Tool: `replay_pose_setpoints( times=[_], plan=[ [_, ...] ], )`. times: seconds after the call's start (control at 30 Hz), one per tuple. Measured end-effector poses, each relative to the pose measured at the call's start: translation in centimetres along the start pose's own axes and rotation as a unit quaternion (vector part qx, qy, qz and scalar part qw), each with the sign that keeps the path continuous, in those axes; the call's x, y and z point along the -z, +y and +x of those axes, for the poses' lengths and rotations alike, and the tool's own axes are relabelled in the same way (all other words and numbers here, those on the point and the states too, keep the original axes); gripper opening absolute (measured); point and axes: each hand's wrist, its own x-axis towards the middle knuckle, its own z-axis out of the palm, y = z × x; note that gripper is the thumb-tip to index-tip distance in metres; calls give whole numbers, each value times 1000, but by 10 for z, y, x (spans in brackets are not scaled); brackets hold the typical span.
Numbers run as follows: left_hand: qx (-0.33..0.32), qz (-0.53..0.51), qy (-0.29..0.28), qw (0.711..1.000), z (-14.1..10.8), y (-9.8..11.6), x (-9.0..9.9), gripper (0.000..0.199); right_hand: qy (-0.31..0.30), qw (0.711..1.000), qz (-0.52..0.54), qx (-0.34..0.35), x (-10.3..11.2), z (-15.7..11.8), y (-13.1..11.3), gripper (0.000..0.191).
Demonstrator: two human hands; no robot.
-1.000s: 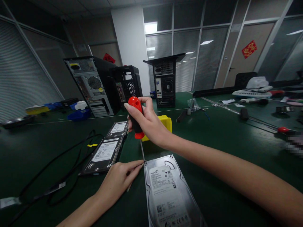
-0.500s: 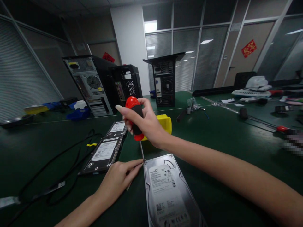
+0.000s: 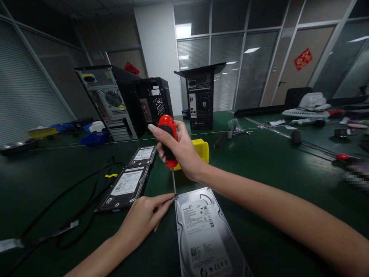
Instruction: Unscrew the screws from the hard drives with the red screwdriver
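Note:
A red and black screwdriver is gripped by my right hand, its fingers wrapped around the handle. The shaft points down, and its tip meets the upper left corner of a silver hard drive lying label up on the table. At that same corner, my left hand has thumb and fingertips brought together beside the tip; what they pinch, if anything, is too small to make out. Just left of my hands, two more hard drives lie end to end, a nearer one and a farther one.
Behind my right hand stands a yellow bin. Black cables curl across the green table on the left. Computer cases stand at the back. Loose parts and another screwdriver lie to the right.
The screwdriver handle has shifted slightly right and stands more upright, turned along with my right hand. My left hand and the silver hard drive keep their places.

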Motion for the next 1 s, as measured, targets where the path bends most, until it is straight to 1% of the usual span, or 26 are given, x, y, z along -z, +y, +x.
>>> replay_pose_setpoints(
  times=[0.13,0.23,0.37,0.4,0.47,0.57,0.6,0.73,0.8,0.93,1.0],
  plan=[
    [4,3,-5,1000,-1,1,1,38,-20,999,47,-15,-3,0,-4,33],
    [4,10,-10,1000,-1,1,1,40,-16,998,67,-11,0,2,-3,33],
    [8,9,-15,1000,0,-1,1,40,10,999,48,20,6,5,-2,45],
    [7,7,-13,1000,1,-1,1,40,13,999,44,25,7,6,-3,45],
    [5,4,-7,1000,1,-2,1,39,16,999,41,19,7,6,-4,39],
    [7,0,-1,1000,1,-3,0,40,9,998,64,-7,8,7,-6,25],
    [8,-2,1,1000,1,-3,0,39,4,997,74,-13,8,7,-6,24],
    [2,-9,3,1000,0,-3,0,38,-21,994,106,4,9,7,-3,29],
    [-4,-7,5,1000,-1,-3,0,38,-7,995,101,19,7,6,-1,30],
    [-15,-2,12,1000,0,-2,1,36,38,997,54,36,0,1,0,45],
    [-15,-2,10,1000,0,-3,1,36,43,997,54,41,-2,-1,0,43]
  ],
)
